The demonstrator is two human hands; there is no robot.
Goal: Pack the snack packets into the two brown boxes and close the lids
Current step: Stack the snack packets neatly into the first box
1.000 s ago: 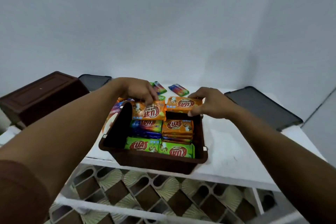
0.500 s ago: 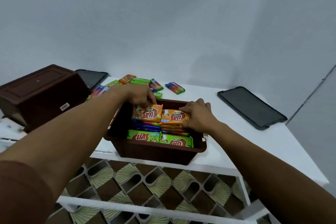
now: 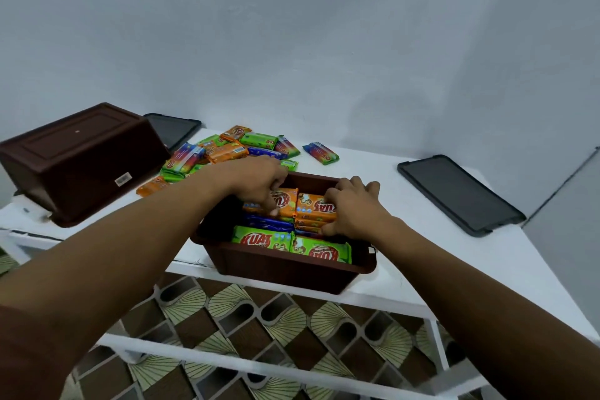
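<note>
The snack packets [image 3: 259,239] look light and slick, with crinkly foil over a stiff bar, so I judge they are best pinched at the short ends or pressed flat. The left hand [image 3: 259,182] reaches into the open brown box [image 3: 285,266] on the counter [image 3: 406,237], fingers curled onto an orange packet [image 3: 287,201]. The right hand [image 3: 354,204] grips a second orange packet [image 3: 313,207] just beside it, on top of the stack.

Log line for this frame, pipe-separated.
packing | left hand holds left orange packet in open box | right hand grips right orange packet | loose packets behind box | lids off
</note>
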